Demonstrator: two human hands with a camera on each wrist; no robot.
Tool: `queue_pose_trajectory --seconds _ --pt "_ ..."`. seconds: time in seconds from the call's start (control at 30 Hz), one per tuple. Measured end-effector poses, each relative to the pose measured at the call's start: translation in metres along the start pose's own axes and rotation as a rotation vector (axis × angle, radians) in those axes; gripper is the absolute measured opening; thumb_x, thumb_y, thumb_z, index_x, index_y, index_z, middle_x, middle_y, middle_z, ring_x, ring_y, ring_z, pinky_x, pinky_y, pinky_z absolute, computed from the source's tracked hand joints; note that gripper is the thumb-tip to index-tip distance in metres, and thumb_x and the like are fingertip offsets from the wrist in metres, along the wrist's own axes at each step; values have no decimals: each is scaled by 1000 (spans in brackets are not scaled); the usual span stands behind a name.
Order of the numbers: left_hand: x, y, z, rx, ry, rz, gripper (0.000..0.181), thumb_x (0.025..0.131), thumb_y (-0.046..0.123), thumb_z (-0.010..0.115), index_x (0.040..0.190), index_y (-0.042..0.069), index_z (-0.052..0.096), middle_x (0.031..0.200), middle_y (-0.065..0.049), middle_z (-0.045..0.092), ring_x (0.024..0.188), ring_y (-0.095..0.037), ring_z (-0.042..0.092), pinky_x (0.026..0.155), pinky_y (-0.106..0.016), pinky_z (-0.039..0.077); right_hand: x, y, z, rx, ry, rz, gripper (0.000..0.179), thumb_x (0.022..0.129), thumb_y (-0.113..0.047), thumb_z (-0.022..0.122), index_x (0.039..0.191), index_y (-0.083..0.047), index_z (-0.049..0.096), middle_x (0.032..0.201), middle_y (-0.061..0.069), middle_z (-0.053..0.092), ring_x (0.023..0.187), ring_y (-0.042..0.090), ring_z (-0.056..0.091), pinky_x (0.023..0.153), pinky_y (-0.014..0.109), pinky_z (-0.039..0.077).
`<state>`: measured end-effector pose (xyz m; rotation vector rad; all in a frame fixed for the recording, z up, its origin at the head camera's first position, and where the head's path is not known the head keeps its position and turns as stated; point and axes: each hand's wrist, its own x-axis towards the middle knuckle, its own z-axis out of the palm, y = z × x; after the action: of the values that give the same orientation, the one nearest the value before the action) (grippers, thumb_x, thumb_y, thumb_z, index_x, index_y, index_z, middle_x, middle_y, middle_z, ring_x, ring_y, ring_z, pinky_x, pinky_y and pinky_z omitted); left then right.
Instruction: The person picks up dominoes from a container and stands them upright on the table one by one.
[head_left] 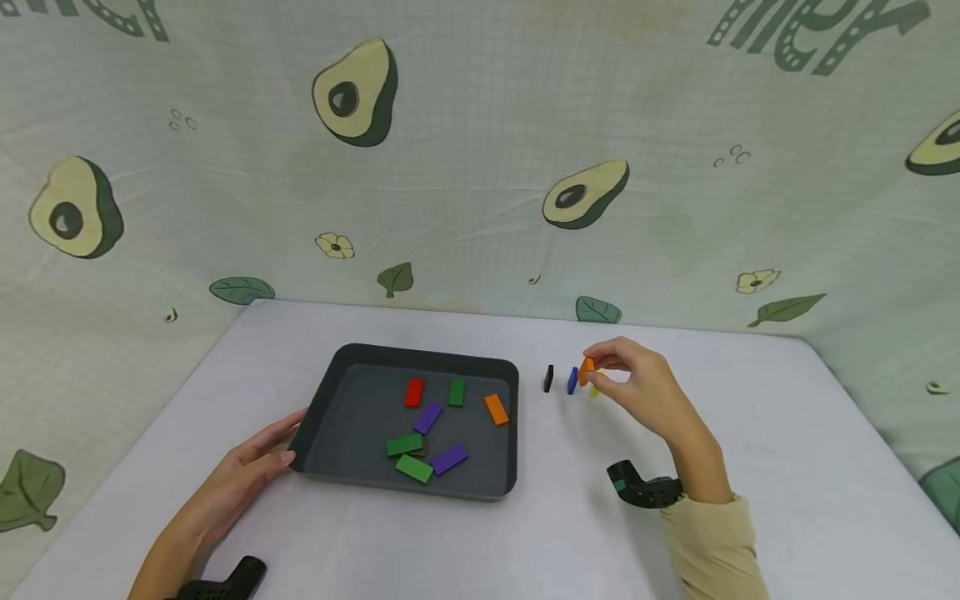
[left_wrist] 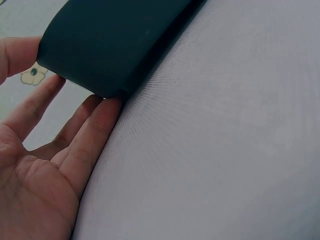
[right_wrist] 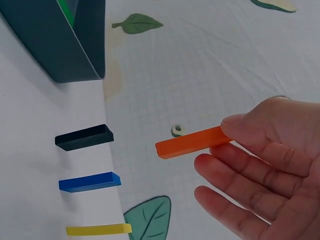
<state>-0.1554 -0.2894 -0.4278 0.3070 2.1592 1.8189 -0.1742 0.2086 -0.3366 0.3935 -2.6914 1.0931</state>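
My right hand (head_left: 637, 387) pinches an orange domino-like block (right_wrist: 192, 142) between thumb and fingers, its free end pointing away from the palm. Near it on the table stand a black block (right_wrist: 84, 137), a blue block (right_wrist: 90, 182) and a yellow block (right_wrist: 99, 230), on end in a row; the hand partly hides the yellow one in the head view. At the dark grey tray's (head_left: 405, 490) near left corner, my left hand (head_left: 240, 475) touches the wall with its thumb and fairly straight fingertips.
Inside the tray lie a red block (head_left: 414, 392), several green blocks (head_left: 414, 468), two purple blocks (head_left: 449, 459) and another orange block (head_left: 497, 409). One green block partly covers a brown block (head_left: 421, 450). An avocado-print cloth (head_left: 480, 150) hangs behind the white table (head_left: 555, 533).
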Motion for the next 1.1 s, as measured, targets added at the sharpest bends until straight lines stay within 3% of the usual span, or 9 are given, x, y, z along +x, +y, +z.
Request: queue_pose_trajectory --seconds 0.13,1.1 --pt "0 0 1 -13 -5 18 52 97 9 46 146 8 29 131 27 40 116 19 38 87 -8 39 0 3 -2 -11 2 12 23 84 -2 65 106 -2 62 98 9 66 96 26 64 85 45 50" --pt "0 0 1 1 18 -34 54 97 12 47 147 11 28 129 28 40 114 17 41 85 -9 41 -3 21 -9 -59 32 85 26 85 -2 63 110 4 59 102 17 62 96 31 59 88 47 48"
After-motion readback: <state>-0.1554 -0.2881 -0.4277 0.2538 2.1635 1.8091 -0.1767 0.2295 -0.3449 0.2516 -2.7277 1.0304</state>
